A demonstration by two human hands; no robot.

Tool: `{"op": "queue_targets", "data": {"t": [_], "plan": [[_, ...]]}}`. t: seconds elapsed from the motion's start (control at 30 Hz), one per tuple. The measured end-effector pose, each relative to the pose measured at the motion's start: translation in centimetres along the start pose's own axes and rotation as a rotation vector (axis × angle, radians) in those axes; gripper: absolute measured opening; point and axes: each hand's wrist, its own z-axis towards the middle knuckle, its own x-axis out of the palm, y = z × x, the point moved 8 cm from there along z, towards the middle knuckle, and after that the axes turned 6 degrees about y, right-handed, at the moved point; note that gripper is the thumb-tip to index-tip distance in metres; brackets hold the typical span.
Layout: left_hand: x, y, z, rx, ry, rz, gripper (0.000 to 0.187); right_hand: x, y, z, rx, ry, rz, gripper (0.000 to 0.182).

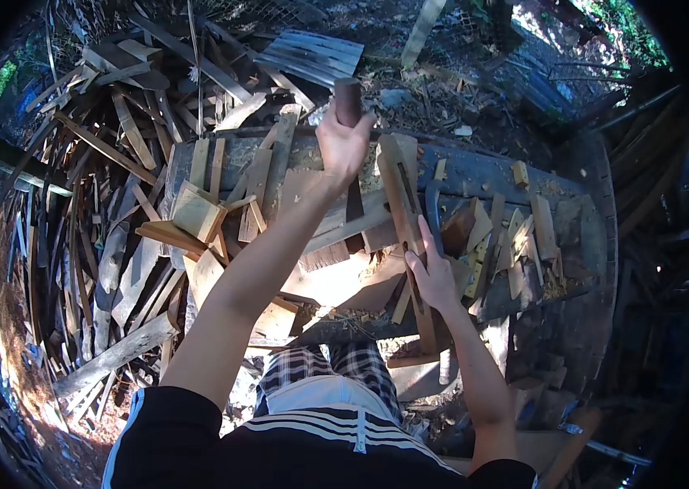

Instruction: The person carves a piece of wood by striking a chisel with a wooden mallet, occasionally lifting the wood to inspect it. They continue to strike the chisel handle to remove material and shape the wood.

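Observation:
Over the far edge of the workbench (475, 167), my left hand (343, 143) is closed round a dark cylindrical wooden piece (347, 102) that sticks up from the fist. My right hand (432, 273) rests against a long, slotted wooden piece (400, 196), with its thumb and fingers around the piece's right side. That slotted piece runs from the bench's far side toward my body. Between my arms lie wooden blocks (324, 255) and wood shavings. A dark curved bar (434, 208) stands just right of the slotted piece.
A large heap of scrap wood (128, 130) fills the left side. Box-like wooden pieces (196, 210) sit at the bench's left end. Small offcuts (515, 244) cover its right part. Beyond the bench lies a corrugated sheet (312, 55).

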Motion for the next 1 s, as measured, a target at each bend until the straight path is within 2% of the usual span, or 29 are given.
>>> {"op": "queue_targets", "data": {"t": [0.03,0.1,0.13,0.2,0.27,0.33,0.37,0.43,0.47,0.5,0.57,0.6,0.63,0.7,0.77,0.83,0.9,0.93,0.97,1.0], "plan": [[0.5,-0.6,-0.3,0.011,0.034,0.033,0.03,-0.4,-0.3,0.1,-0.02,-0.016,-0.016,0.071],[0.6,-1.7,-0.7,0.045,0.019,0.112,0.032,-2.1,0.6,0.4,-0.357,-0.217,0.028,0.069],[0.7,-1.4,-0.7,0.041,0.018,0.089,0.03,-3.5,2.5,-0.3,-0.216,-0.128,0.166,0.067],[0.7,-2.3,-0.9,0.047,0.03,0.091,0.029,-8.0,8.4,-2.5,-0.463,-0.358,-0.104,0.066],[1.2,-3.7,-2.0,0.075,0.071,0.107,0.028,-12.0,14.4,-4.7,-0.59,-0.382,-0.004,0.066],[1.9,-4.6,-3.2,0.122,0.095,0.138,0.029,-15.1,19.3,-6.9,-0.808,-0.469,0.023,0.066],[2.1,-5.2,-3.7,0.179,0.103,0.165,0.031,-15.8,20.3,-7.5,-0.788,-0.482,0.034,0.066],[2.8,-4.8,-4.5,0.158,0.151,0.184,0.034,-15.4,21.5,-7.9,-0.723,-0.337,-0.038,0.066],[3.0,-5.5,-4.8,0.262,0.135,0.141,0.034,-14.3,21.0,-7.6,-0.619,-0.224,-0.1,0.063],[3.0,-6.1,-5.1,0.369,0.115,0.099,0.034,-14.9,21.4,-8.0,-0.617,-0.224,-0.095,0.063],[2.7,-6.1,-5.2,0.391,0.098,0.152,0.033,-14.8,20.4,-7.6,-0.358,0.005,-0.324,0.061],[2.7,-5.9,-5.2,0.327,0.124,0.158,0.032,-15.3,20.9,-8.0,-0.428,-0.046,-0.241,0.06],[2.9,-5.6,-5.2,0.261,0.15,0.16,0.032,-15.4,20.9,-8.0,-0.414,-0.036,-0.242,0.06],[2.9,-5.1,-5.3,0.221,0.133,0.147,0.032,-17.2,23.2,-9.6,-0.721,-0.277,-0.052,0.062],[2.8,-5.7,-5.4,0.289,0.131,0.159,0.032,-16.5,22.4,-9.5,-0.674,-0.312,-0.045,0.063],[3.1,-5.8,-5.5,0.317,0.139,0.129,0.032,-13.5,20.1,-7.9,-0.363,0.024,-0.273,0.062],[3.1,-6.4,-5.7,0.421,0.092,0.113,0.032,-14.9,20.9,-8.6,-0.375,-0.013,-0.23,0.062],[3.1,-5.7,-5.5,0.313,0.13,0.119,0.034,-15.5,21.3,-8.8,-0.385,-0.022,-0.196,0.062],[3.0,-5.5,-5.3,0.303,0.136,0.124,0.034,-15.9,21.3,-8.6,-0.39,-0.025,-0.161,0.062],[3.0,-4.8,-5.1,0.243,0.139,0.095,0.036,-16.8,22.5,-9.2,-0.702,-0.256,-0.173,0.063]]}}
